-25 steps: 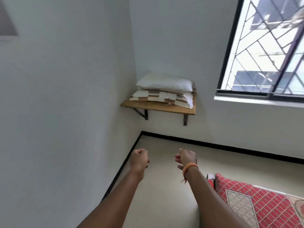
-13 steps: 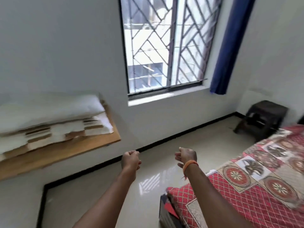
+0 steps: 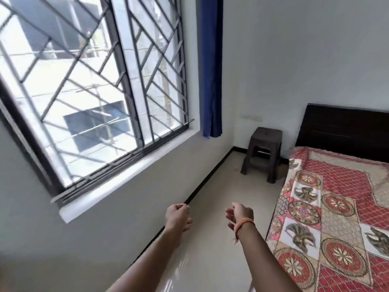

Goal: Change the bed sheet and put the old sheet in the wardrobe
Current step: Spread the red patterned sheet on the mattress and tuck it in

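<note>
Left hand [image 3: 177, 216] and right hand [image 3: 241, 214] out over the floor [image 3: 210, 260], fingers loosely curled, grasping nothing. Sheet [image 3: 336, 218] spread on the bed at right; stool [image 3: 263, 152] far, beside the headboard [image 3: 345, 131].

A: How many hands are out in front?

B: Two, a left hand [image 3: 177, 214] and a right hand [image 3: 240, 213], with one orange wristband [image 3: 244, 224] on the right wrist.

A: And the furniture?

B: One bed [image 3: 315, 268], covered by one patterned red sheet [image 3: 345, 199], and one dark headboard [image 3: 345, 131] at its far end. One dark stool [image 3: 263, 157] stands just left of the bed.

A: Along the wall left of the bed?

B: One window [image 3: 88, 98] with two grilled panes, and one blue curtain [image 3: 210, 66] between it and the stool.
</note>
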### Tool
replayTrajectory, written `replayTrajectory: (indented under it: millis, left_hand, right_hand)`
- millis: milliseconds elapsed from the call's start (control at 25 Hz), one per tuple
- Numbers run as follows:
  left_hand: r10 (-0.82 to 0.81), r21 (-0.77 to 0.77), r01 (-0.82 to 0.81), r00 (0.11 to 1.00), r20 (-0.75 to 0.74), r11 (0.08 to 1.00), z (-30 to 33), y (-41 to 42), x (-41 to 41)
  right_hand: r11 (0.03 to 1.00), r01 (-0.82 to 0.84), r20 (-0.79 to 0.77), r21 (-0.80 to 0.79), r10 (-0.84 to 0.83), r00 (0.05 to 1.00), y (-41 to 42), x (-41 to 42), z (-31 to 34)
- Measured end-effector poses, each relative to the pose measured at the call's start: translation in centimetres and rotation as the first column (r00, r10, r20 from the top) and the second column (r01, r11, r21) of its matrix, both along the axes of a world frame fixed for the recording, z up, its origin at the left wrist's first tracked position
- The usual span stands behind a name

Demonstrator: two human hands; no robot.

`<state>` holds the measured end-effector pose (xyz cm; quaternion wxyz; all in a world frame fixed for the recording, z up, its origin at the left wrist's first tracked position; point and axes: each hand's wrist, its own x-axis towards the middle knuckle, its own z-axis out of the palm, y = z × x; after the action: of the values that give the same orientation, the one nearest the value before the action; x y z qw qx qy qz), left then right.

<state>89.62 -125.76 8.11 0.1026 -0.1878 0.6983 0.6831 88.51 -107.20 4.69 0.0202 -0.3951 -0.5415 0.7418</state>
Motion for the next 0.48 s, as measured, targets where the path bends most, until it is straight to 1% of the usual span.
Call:
replayTrajectory:
  millis: [80,160,240,320,440,480]
  left_hand:
    - [-0.073,-0.052,0.071,0.997,-0.033,0.996,2.5,2.0,-7.3]
    - [-0.145,-0.055,0.142,0.987,-0.061,0.988,3.9,4.6,-13.6]
    - [-0.218,-0.033,0.216,0.973,-0.073,0.976,4.0,8.1,-19.6]
    - [-0.296,-0.048,0.292,0.950,-0.103,0.955,4.1,11.4,-24.5]
    - [-0.360,0.004,0.362,0.928,-0.100,0.932,3.8,16.8,-34.3]
    - [-0.384,0.001,0.386,0.918,-0.096,0.923,3.9,18.3,-37.6]
  right_hand:
    - [0.998,0.066,-0.034,0.009,-0.066,0.997,1.8,-5.7,1.4]
    - [0.987,0.156,-0.063,0.049,-0.152,0.986,4.4,-10.3,2.8]
    - [0.970,0.227,-0.071,0.091,-0.221,0.973,7.7,-14.7,3.3]
    - [0.953,0.261,-0.067,0.153,-0.253,0.965,10.7,-18.9,3.4]
    - [0.933,0.316,-0.081,0.174,-0.307,0.948,15.5,-27.3,3.6]
    - [0.927,0.329,-0.061,0.179,-0.324,0.944,17.1,-30.2,3.4]
